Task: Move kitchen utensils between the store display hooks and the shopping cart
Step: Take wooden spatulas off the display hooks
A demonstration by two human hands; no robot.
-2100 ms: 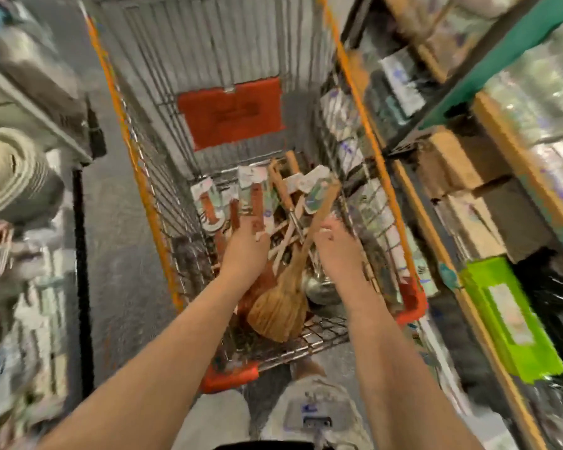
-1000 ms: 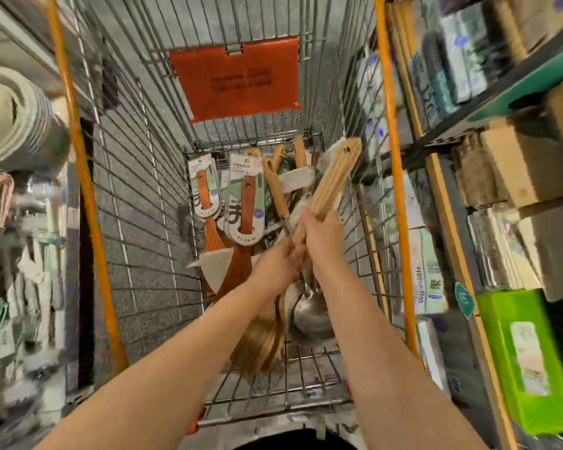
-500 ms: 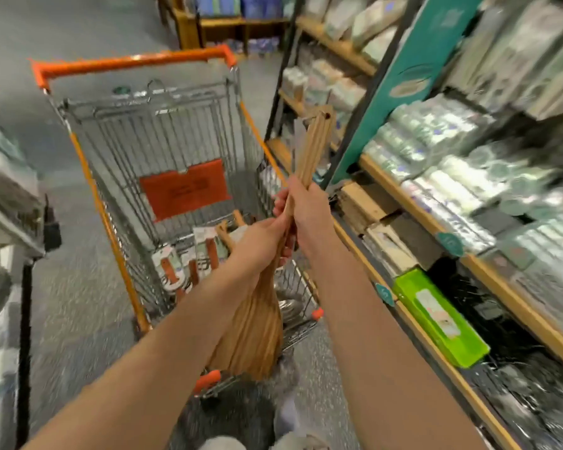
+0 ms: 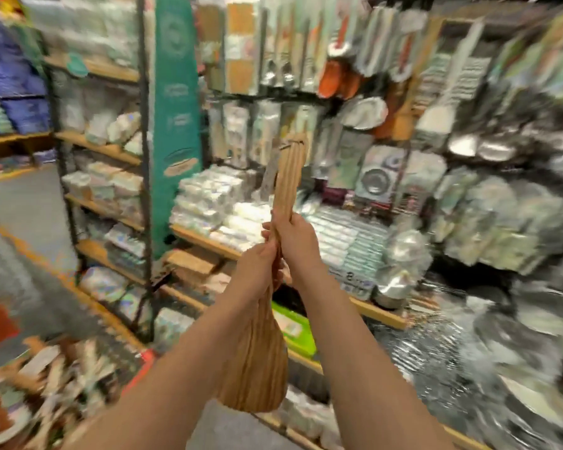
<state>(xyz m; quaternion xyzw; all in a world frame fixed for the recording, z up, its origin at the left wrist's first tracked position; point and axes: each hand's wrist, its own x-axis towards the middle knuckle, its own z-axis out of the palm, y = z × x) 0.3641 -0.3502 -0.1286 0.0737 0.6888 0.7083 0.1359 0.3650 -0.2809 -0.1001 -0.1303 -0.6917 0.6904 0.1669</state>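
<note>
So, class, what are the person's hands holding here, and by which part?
A bundle of wooden spatulas, gripped around the handles: the left hand lower, the right hand just above it. The blades hang down below the hands.

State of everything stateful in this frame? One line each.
Light-brown wooden spatulas: held upright, handles up, blades down, not hung.
Left hand: grips the handles, lower.
Right hand: grips the handles, above the left.
Orange-rimmed shopping cart: holds packaged utensils, blurred.
Packaged utensils on the display wall: hanging, blurred.
</note>
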